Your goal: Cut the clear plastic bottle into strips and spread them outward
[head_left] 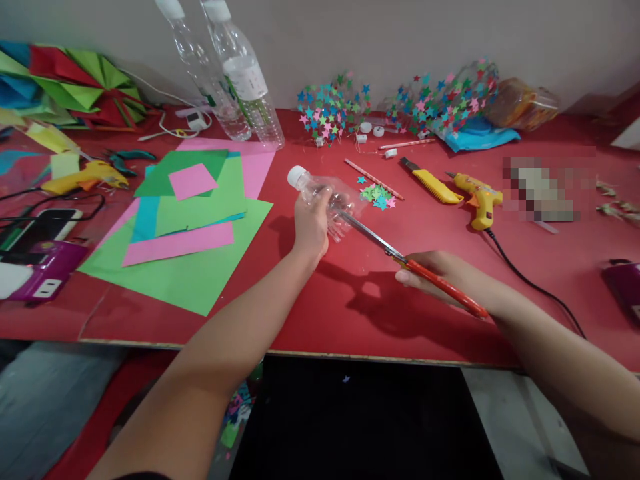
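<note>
My left hand (312,230) is closed around the cut top part of a clear plastic bottle (343,193), whose white cap (297,177) points to the upper left. In my right hand (440,273) is a pair of scissors (445,285) with red handles. Their metal blades reach to the cut edge of the bottle piece, near my left fingers. Behind the bottle lies a small heap of coloured paper stars (377,195), with a patterned stick (375,179) beside it.
Coloured paper sheets (220,280) lie to the left. Two upright bottles (257,107) and star-covered clear pieces (330,110) stand along the wall. A yellow cutter (435,185) and a corded glue gun (480,197) lie to the right. The red table's front edge (320,355) runs below my forearms.
</note>
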`<state>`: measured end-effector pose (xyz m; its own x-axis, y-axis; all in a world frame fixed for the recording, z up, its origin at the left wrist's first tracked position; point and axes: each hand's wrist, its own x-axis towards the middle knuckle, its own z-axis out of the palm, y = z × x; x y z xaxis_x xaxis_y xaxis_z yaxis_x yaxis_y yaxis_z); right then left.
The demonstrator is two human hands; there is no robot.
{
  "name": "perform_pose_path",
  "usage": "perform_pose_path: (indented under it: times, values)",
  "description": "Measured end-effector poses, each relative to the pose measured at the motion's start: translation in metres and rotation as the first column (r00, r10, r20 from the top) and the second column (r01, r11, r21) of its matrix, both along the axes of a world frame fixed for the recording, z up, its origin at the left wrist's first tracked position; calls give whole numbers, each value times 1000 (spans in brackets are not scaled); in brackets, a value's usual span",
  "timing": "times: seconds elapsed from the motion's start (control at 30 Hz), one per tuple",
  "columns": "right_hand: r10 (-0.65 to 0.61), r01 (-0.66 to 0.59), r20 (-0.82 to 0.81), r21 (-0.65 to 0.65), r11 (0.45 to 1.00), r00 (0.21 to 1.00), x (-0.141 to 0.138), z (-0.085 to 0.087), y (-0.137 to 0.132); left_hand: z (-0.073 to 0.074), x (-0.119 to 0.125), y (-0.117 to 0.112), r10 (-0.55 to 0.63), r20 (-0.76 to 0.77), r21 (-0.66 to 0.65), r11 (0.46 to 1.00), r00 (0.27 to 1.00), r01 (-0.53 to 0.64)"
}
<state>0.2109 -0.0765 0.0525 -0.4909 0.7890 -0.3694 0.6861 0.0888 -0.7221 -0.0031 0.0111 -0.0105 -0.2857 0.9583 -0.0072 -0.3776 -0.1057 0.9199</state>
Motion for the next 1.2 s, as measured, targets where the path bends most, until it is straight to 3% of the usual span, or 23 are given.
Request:
perform_pose_path:
  times: [0.13,0.6,0.93,1.2]
  values:
    - [-10,10,9,-15,1000,1000,-3,3,0,-1,0,1,-3,18,9,1000,1000,2]
    - [-47,43,-68,-55,998,997,4,-11,-2,-5,-4,3,6,-32,54,999,999,-5]
    - [-32,32,15,5,999,999,1,-11,1,2,-2,-1,35,0,55,998,999,-35]
    - [-1,-3,43,79,997,999,4,-14,0,-3,-3,0,5,8,33,999,1000,-5]
